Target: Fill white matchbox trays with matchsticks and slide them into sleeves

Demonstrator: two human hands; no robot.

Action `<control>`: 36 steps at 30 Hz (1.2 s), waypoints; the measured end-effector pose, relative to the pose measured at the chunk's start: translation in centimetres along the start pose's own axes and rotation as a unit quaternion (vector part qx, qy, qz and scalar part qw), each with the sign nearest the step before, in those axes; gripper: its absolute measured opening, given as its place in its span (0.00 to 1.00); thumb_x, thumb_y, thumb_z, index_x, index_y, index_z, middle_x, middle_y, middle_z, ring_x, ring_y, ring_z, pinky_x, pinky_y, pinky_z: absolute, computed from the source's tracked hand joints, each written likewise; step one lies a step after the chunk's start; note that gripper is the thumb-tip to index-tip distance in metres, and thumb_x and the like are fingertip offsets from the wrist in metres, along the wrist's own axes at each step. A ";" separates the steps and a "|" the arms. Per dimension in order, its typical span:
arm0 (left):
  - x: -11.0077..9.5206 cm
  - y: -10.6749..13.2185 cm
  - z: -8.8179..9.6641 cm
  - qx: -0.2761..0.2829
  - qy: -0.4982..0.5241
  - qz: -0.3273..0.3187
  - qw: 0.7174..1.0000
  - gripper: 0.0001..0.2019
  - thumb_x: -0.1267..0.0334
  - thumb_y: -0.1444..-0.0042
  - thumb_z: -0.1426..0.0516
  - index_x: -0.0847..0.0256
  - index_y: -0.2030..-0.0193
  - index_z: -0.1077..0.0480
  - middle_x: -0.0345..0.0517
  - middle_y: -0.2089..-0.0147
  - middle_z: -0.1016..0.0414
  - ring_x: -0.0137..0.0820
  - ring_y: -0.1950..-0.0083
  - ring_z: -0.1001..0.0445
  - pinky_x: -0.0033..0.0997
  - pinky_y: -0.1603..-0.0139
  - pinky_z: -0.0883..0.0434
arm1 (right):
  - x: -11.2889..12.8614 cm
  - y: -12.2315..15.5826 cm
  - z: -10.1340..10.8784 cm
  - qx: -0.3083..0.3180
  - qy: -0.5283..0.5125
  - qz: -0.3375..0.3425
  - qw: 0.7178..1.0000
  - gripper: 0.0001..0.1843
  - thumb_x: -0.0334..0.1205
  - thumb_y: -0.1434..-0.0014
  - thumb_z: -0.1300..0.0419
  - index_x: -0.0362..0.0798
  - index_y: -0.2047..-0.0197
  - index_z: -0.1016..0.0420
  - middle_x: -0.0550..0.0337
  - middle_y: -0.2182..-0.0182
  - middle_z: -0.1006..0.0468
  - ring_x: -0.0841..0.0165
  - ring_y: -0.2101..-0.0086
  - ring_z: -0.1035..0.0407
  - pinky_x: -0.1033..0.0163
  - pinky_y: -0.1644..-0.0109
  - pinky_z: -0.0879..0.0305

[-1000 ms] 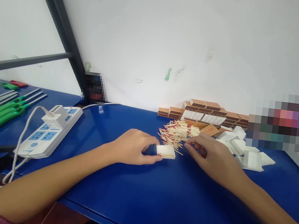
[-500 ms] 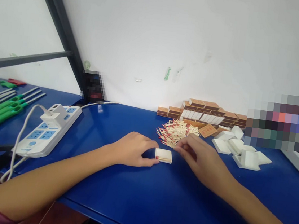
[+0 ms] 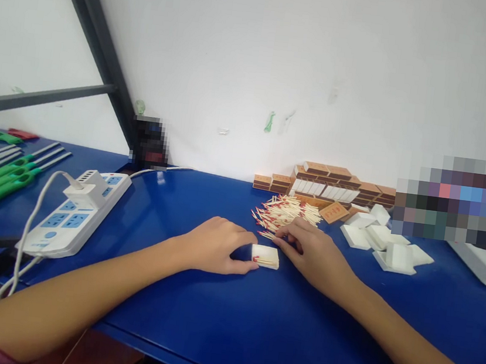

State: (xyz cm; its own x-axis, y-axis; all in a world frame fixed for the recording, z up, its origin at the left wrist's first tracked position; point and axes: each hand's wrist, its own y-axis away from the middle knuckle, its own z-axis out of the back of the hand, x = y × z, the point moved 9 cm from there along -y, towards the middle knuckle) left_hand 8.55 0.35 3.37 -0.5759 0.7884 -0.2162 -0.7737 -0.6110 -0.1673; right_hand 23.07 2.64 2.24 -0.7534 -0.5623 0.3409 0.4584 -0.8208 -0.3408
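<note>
One white tray (image 3: pixel 272 253) lies on the blue table (image 3: pixel 208 319) between the two hands, a few matches (image 3: pixel 265 261) along its near side. The left hand (image 3: pixel 213 244) has thumb and forefinger set only as far apart as the tray is wide, gripping its left end, likely to steady it while leaving the top uncovered. The right hand (image 3: pixel 317 249) bends over the near edge of the match pile (image 3: pixel 281 209), thumb and forefinger almost together; whether a match sits between them, I cannot tell. Tray and pile lie close, presumably to shorten the reach. Behind stand stacked matchboxes (image 3: pixel 329 182); to the right, spare white trays (image 3: pixel 399 257) overlap, so some are partly hidden. The right hand covers part of the pile, and pixelated patches (image 3: pixel 457 199) mask whatever lies beyond.
</note>
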 end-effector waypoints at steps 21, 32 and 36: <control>0.2 0.0 0.2 0.000 -0.016 0.001 1.000 0.16 0.49 0.35 0.41 0.58 0.52 0.23 0.41 0.64 0.19 0.30 0.68 0.24 0.30 0.71 0.43 | -1.2 1.0 -1.1 0.084 0.053 -0.016 0.995 0.11 0.41 0.26 0.50 0.50 0.61 0.31 0.54 0.62 0.25 0.62 0.66 0.28 0.58 0.62 0.33; 0.5 -0.1 0.5 0.001 0.005 0.012 1.000 0.14 0.50 0.35 0.41 0.58 0.54 0.23 0.38 0.67 0.22 0.27 0.69 0.25 0.29 0.71 0.40 | -0.2 1.0 1.2 0.041 0.025 0.002 0.999 0.12 0.43 0.25 0.53 0.51 0.59 0.33 0.54 0.60 0.26 0.63 0.66 0.29 0.58 0.64 0.34; 0.5 -0.1 0.4 0.002 0.000 0.012 1.000 0.14 0.50 0.35 0.41 0.58 0.53 0.23 0.38 0.67 0.22 0.27 0.69 0.25 0.30 0.71 0.40 | 1.9 1.4 0.8 0.061 0.016 0.027 0.998 0.11 0.41 0.25 0.53 0.51 0.59 0.33 0.55 0.61 0.27 0.64 0.67 0.29 0.59 0.65 0.35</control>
State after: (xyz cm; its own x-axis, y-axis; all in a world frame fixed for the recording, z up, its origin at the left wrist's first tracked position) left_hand 8.25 0.83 3.63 -0.5934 0.7741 -0.2206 -0.7615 -0.6287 -0.1578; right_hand 22.63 0.36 3.09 -0.7399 -0.6040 0.2961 0.5510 -0.7967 -0.2484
